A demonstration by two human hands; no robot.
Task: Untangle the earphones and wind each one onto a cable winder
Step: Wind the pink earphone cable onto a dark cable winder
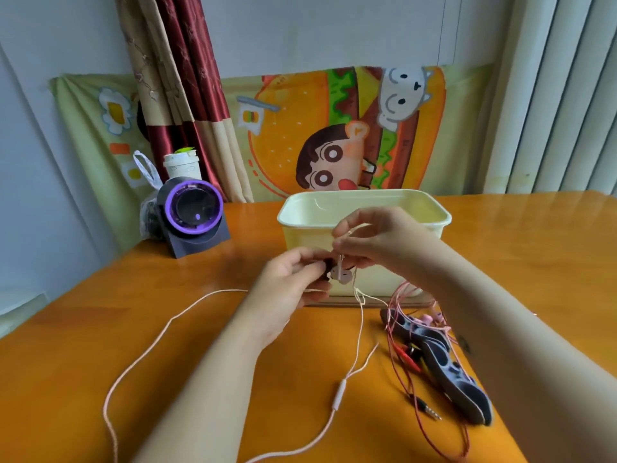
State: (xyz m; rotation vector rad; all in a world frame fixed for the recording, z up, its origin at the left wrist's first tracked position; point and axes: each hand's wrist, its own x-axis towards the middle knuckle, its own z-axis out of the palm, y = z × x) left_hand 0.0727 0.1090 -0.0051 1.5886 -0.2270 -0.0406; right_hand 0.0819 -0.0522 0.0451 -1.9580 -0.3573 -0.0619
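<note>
No writing, number or brand can be read anywhere. The white cup (pixel 181 168) at the back of the worktop (pixel 200 295) bears a few small dark marks, too blurred to make out as letters.

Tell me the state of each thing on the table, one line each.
Left hand: grips a small dark winder, it seems.
Right hand: pinches the pink earphones by the earbuds.
Pink earphones: cable unwound, trailing loose over the table.
Red earphones: tangled, lying over the grey winders.
Tub: open, without lid.
Cup: lid on.
</note>
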